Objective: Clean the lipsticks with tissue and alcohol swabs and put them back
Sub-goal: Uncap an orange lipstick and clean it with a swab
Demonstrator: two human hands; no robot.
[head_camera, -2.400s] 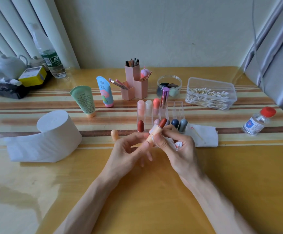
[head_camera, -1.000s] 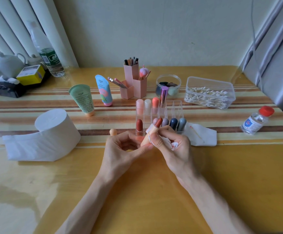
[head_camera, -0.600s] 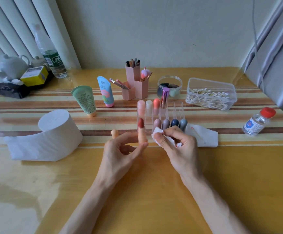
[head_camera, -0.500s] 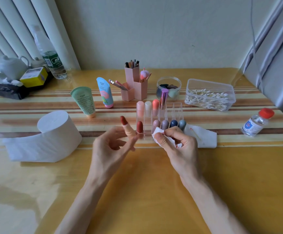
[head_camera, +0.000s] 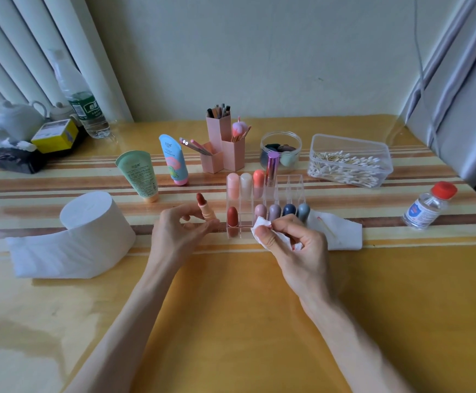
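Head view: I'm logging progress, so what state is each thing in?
Lipstick, uncapped, tip up, held by left hand.
Tissue, crumpled, red-stained, pinched by right hand.
Organizer, upright, several slots empty.
Alcohol bottle, capped, upright.
Tissue roll, on end, partly unrolled.

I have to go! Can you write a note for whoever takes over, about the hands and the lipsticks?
Left hand holds an uncapped red lipstick upright, beside the clear rack.
Right hand pinches a tissue with red smears.
Small bottle and swab box stand at the right.
Done: this lipstick looks wiped with tissue.
Left: swab it, cap it, put it in the empty front slot. Whether the others are clean, I cannot tell.
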